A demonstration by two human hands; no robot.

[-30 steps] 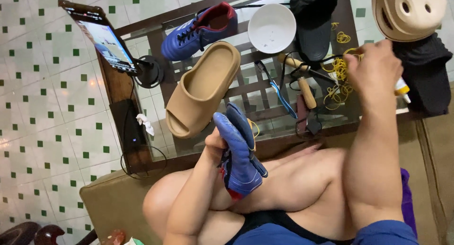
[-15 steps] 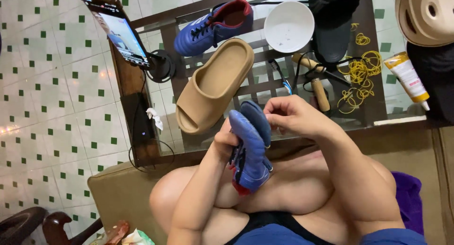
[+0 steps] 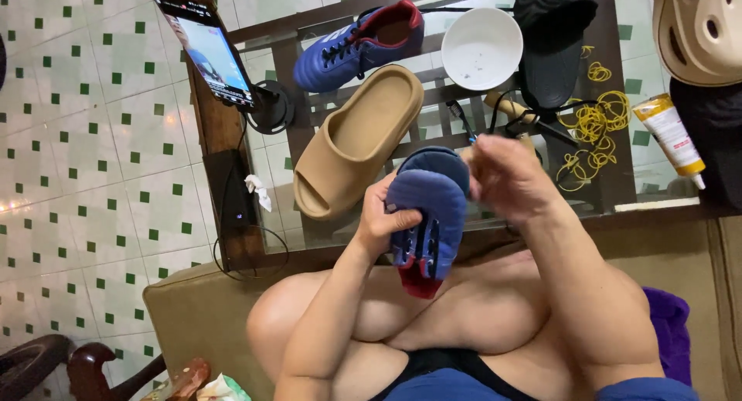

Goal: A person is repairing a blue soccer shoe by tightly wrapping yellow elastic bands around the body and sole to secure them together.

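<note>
Your left hand (image 3: 386, 219) was wrapped around the side of the blue football boot (image 3: 427, 211), fingers closed firmly on it, holding it sole-up over your lap, just off the near edge of the glass tabletop (image 3: 618, 186). Your right hand (image 3: 506, 177) had come back from the far right of the tabletop, where it had been reaching a second earlier, and sat at the toe of the boot, fingers pinched together; whether they held anything small, you could not tell from the blur. Since half a second before, the boot had barely moved, so I judged the fetching was over and the work on the sole was about to begin

Out on the tabletop, the tan slide sandal (image 3: 357, 142) lay near the left edge, with the matching blue boot (image 3: 357, 47) behind it toward the far edge. The white bowl (image 3: 481, 47) and a black shoe (image 3: 553, 45) stood further right, then yellow rubber bands (image 3: 597, 122) and a glue tube (image 3: 668, 134) near the right edge. A phone on a stand (image 3: 207, 49) stood at the far left corner. Nothing lay between your hands and the boot
</note>
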